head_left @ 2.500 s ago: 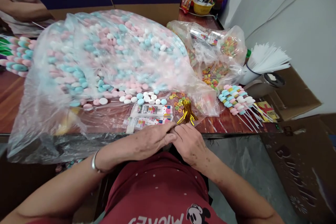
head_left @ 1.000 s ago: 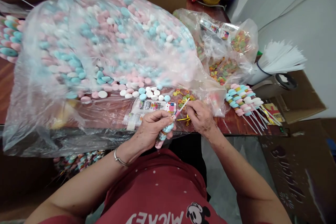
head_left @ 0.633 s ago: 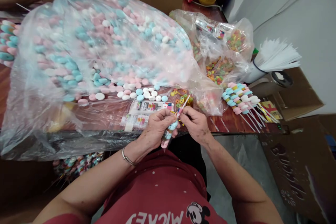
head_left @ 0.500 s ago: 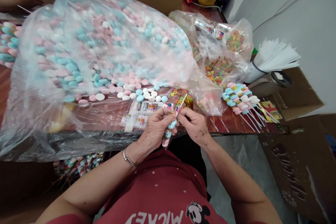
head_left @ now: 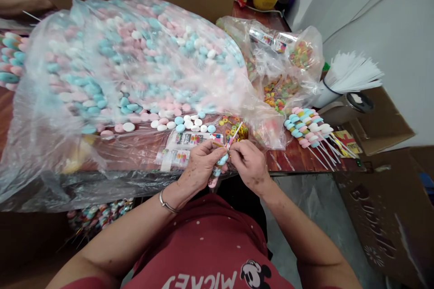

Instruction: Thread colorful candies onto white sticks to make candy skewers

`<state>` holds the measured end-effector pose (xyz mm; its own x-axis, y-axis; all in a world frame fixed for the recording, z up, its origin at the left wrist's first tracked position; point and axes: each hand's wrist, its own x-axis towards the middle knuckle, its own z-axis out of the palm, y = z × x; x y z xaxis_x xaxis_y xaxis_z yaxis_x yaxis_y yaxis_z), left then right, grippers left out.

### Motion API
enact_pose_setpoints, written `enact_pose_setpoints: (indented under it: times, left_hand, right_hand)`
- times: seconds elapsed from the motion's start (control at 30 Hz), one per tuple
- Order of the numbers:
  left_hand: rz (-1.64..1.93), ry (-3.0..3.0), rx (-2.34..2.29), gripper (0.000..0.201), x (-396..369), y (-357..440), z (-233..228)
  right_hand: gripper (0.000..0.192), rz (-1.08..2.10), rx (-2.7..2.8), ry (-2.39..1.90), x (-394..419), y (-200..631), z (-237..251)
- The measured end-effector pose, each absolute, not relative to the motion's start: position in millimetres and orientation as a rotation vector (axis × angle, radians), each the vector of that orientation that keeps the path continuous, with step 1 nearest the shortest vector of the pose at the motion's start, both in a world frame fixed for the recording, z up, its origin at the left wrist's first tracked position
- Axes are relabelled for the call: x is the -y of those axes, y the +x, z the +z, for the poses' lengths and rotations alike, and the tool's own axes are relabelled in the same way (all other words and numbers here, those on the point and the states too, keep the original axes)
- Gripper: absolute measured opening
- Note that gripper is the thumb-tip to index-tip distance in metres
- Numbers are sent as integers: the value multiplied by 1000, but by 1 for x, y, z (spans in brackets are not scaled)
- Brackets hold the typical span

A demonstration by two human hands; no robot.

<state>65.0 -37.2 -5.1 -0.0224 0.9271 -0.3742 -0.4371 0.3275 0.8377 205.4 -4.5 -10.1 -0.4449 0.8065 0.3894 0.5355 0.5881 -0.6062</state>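
Observation:
My left hand (head_left: 202, 162) is closed around a wrapped candy skewer (head_left: 222, 160) of blue and pink sweets, its sweets end tilted down towards my lap. The white stick (head_left: 237, 132) pokes up and away above my fingers. At the neck of the wrapper, my right hand (head_left: 250, 161) pinches with thumb and forefinger. A thin gold tie (head_left: 217, 144) seems to stick out there, but its other end is hidden by the fingers. Flat printed wrappers (head_left: 179, 156) lie just left of my left hand. Gold ties (head_left: 243, 133) and ring gummies (head_left: 225, 120) lie beyond the hands.
A big clear bag (head_left: 135, 72) of pastel sweets covers much of the table. Loose sweets (head_left: 190, 123) lie before it. Finished-looking skewers (head_left: 308, 127) are piled at right, near a cup of white sticks (head_left: 330, 90). Another person's arm (head_left: 25, 2) shows at far left.
My right hand has turned a little at the wrapper's neck, its fingers curling in more. A gold strip now shows by my left thumb. The left hand's hold is nearly the same.

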Motion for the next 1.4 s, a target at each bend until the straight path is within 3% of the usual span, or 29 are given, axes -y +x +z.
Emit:
enact_pose_setpoints:
  times: [0.1, 0.17, 0.37, 0.57, 0.77, 0.93, 1.03, 1.17, 1.23, 1.4]
  left_hand:
    - [1140, 674, -1139, 20, 32, 60, -5]
    - [1041, 740, -1156, 14, 26, 54, -3]
    - [493, 954, -1005, 4, 10, 32, 3]
    - [203, 962, -785, 8, 11, 26, 0]
    - [252, 1139, -891, 7, 19, 27, 14]
    - [689, 2029, -1391, 15, 30, 43, 10]
    - [1127, 2463, -1569, 15, 38, 53, 4]
    - [1420, 2550, -1230, 7, 50, 56, 4]
    - [1367, 2206, -1180, 18, 52, 53, 6]
    - [1474, 1265, -1197, 61, 48, 32, 22]
  right_hand:
    - [24, -43, 2437, -863, 2, 211, -7]
    - [24, -228, 2544, -682, -1, 216, -4]
    - [25, -88, 2725, -191, -6, 228, 7]
    - [22, 94, 2833, -95, 1, 225, 22]
    - [24, 15, 2826, -227, 11, 225, 19]
    - [29, -189, 2630, -817, 15, 214, -3]
    - [23, 7, 2309, -1133, 6, 205, -7]
    - [17, 716, 1793, -1179, 3, 193, 9]
    - [15, 944, 1621, -1136, 10, 187, 20]
    - [15, 1108, 1611, -933, 32, 167, 28]
